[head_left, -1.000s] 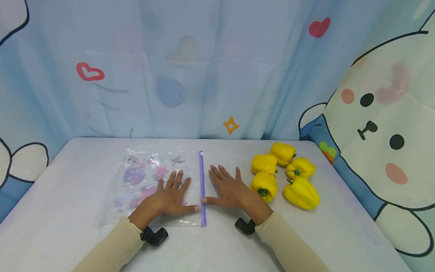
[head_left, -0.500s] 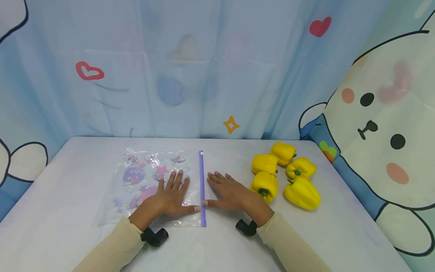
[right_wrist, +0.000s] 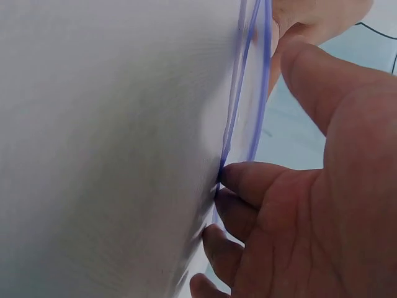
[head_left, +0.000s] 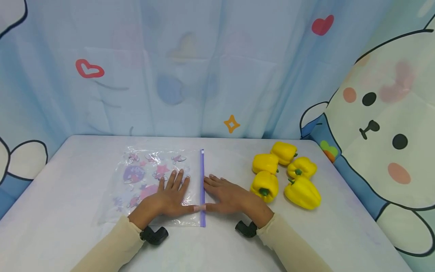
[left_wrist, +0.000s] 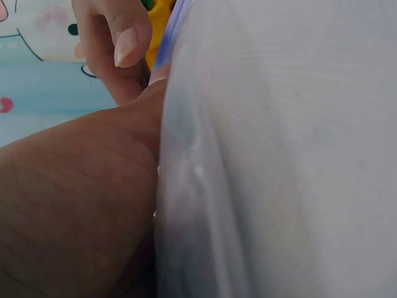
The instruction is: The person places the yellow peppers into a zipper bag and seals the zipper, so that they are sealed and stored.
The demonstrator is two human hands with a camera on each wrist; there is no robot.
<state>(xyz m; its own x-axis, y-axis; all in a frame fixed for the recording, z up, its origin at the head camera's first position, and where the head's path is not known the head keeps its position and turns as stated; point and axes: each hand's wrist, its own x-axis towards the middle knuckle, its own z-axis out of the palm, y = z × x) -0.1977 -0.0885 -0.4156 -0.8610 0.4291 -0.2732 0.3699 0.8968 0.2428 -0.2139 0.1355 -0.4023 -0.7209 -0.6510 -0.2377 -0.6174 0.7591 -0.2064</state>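
A clear zip bag printed with pink and purple figures lies flat on the table, its purple zip strip along the right side. My left hand rests on the bag with fingers spread and thumb stretched toward the strip. On the other side, my right hand lies with its fingertips right at the strip, thumb tip meeting the left thumb. In the right wrist view, slightly bent fingers touch the strip's edge while the thumb stands apart from them. Several yellow bell peppers sit right of the right hand.
The white table ends at a back edge against a blue curtain with printed hearts. A large cartoon bear is printed on the cloth at right. Each wrist carries a black camera mount.
My right hand has slid slightly left and drawn its fingers together, so its fingertips now reach the purple strip and its thumb meets the left thumb. The left hand stays on the bag.
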